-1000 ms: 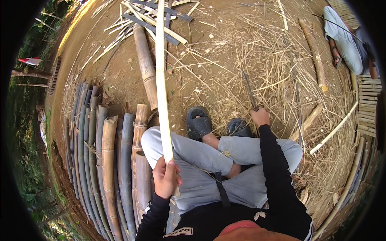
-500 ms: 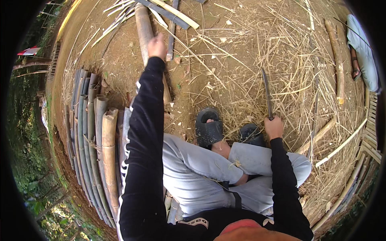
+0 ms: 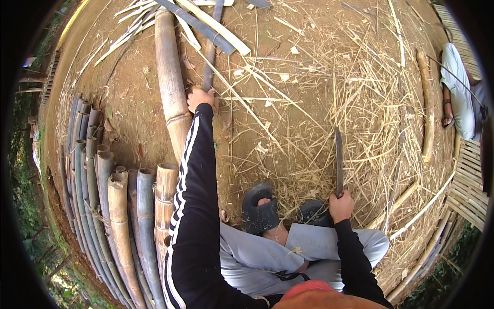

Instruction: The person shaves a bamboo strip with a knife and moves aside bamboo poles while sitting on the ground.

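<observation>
At arm's length, my left hand (image 3: 200,99) is closed round the near end of a dark split bamboo strip (image 3: 209,64). Just left of it lies a thick bamboo pole (image 3: 172,77), partly covered by my forearm. Low on the right, by my bent knee, my right hand (image 3: 341,206) grips the handle of a machete (image 3: 338,159). Its long dark blade points away from me, over ground strewn with shavings. Beyond my left hand is a heap of pale and dark bamboo strips (image 3: 208,24).
Several bamboo poles (image 3: 117,206) are stacked along my left side. Thin shavings (image 3: 370,108) cover much of the ground to the right. A peeled pole (image 3: 426,113) lies farther right, beside another person's leg (image 3: 457,87). My sandalled foot (image 3: 261,208) rests in front of me.
My left hand has shifted from above the thick pole to the end of the dark strip and closed on it. The view has tilted; my right hand still holds the machete.
</observation>
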### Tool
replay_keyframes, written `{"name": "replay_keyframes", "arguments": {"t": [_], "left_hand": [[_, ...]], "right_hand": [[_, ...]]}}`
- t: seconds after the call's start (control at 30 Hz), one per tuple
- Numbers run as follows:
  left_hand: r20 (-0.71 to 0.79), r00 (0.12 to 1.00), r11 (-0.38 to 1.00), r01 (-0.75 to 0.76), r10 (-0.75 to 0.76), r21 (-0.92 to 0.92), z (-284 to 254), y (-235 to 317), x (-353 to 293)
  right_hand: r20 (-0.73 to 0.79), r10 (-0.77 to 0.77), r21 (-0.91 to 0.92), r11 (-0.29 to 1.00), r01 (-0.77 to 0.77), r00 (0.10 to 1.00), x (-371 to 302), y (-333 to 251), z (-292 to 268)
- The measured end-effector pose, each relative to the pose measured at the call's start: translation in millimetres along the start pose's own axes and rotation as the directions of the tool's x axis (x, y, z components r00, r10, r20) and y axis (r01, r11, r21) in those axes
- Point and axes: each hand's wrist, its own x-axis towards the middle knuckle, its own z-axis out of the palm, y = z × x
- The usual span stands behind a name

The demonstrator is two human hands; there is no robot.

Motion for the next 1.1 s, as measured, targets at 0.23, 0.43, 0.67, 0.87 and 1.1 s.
{"name": "replay_keyframes", "arguments": {"t": [0.23, 0.43, 0.67, 0.87, 1.1], "left_hand": [[0.487, 0.86, 0.942, 0.021, 0.153, -0.335, -29, 14, 8], [0.309, 0.92, 0.912, -0.107, 0.241, -0.395, -124, 64, -66], [0.712, 0.56, 0.601, 0.413, 0.425, -0.684, -225, 21, -177], [0.733, 0.061, 0.355, 0.846, 0.677, -0.398, -310, -103, -323], [0.637, -0.016, 0.18, 0.964, 0.771, -0.194, -355, -240, -439]], "right_hand": [[0.035, 0.004, -0.033, 0.999, -0.002, 0.999, -5, -14, -2], [0.025, 0.004, -0.032, 0.999, -0.003, 1.0, -4, 3, -5], [0.092, 0.027, 0.069, 0.997, -0.033, 0.995, -6, 4, -19], [0.141, -0.027, 0.166, 0.986, 0.003, 0.99, -1, 16, -23], [0.172, -0.048, 0.265, 0.964, 0.001, 0.984, 10, 31, -19]]}}
